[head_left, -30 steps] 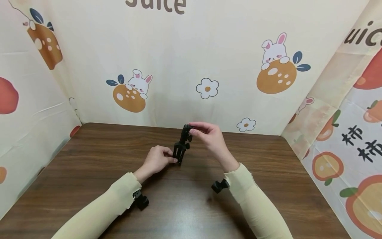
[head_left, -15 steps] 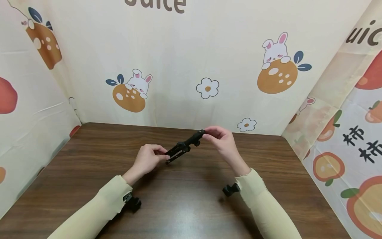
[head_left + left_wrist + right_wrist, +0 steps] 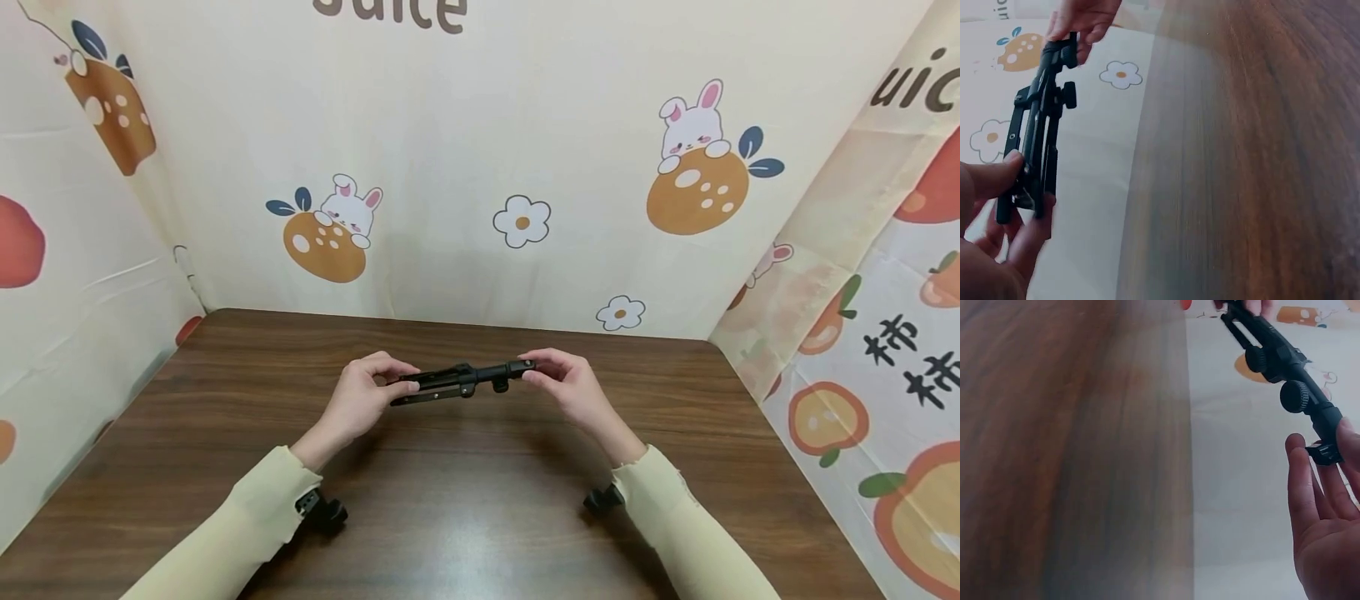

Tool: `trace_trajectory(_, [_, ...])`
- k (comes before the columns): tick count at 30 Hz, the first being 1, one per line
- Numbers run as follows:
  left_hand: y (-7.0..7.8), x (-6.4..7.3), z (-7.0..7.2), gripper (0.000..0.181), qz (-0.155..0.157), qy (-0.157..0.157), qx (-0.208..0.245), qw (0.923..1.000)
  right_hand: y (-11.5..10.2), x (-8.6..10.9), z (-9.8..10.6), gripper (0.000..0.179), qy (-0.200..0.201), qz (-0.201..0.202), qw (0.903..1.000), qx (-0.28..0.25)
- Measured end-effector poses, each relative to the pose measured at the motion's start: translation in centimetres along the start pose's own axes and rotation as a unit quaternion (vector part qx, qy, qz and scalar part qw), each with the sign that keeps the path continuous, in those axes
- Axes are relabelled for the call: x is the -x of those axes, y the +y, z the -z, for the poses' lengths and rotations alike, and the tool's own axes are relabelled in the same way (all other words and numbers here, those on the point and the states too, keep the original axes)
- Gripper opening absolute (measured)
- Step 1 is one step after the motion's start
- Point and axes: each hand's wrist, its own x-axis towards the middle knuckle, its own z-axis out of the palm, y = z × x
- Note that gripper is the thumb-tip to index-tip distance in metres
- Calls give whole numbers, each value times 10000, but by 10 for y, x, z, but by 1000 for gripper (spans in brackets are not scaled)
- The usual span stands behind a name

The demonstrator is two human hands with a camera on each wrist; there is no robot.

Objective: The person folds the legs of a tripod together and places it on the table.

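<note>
A small black tripod (image 3: pixel 468 380), its legs folded nearly together, is held almost level above the table between both hands. My left hand (image 3: pixel 354 402) pinches the leg ends. At the other end my right hand (image 3: pixel 577 396) holds the head between thumb and fingers. In the left wrist view, the left thumb and fingers (image 3: pixel 1029 244) grip the legs from two sides, and knobs stick out along the tripod (image 3: pixel 1038 119). From the right wrist, a round ridged knob (image 3: pixel 1294 397) shows near the head, which the right hand (image 3: pixel 1325 540) supports.
The brown wood-grain table (image 3: pixel 450 517) lies under both hands. Behind it hangs a cream cloth (image 3: pixel 450 150) printed with rabbits, fruit and flowers, and cloths also close off both sides. A small black device (image 3: pixel 322 510) is strapped at each wrist.
The tripod has swung from nearly upright to nearly level. My right hand has moved right and down with the head end, while my left hand has shifted left with the legs.
</note>
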Motion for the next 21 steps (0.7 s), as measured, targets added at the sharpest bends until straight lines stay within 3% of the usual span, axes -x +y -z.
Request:
trace_trajectory(6, [-4, -6, -2, 23, -132, -286, 340, 9989, 13, 4, 6, 22, 16, -276, 9989, 376])
trace_trajectory(15, [-14, -17, -11, 28, -93, -1008, 659, 9927, 33, 8, 17, 24, -108, -663, 9935, 920])
trace_trajectory(21, [-15, -19, -18, 24, 211, -964, 306, 9946, 37, 11, 19, 24, -354, -789, 9910, 1026])
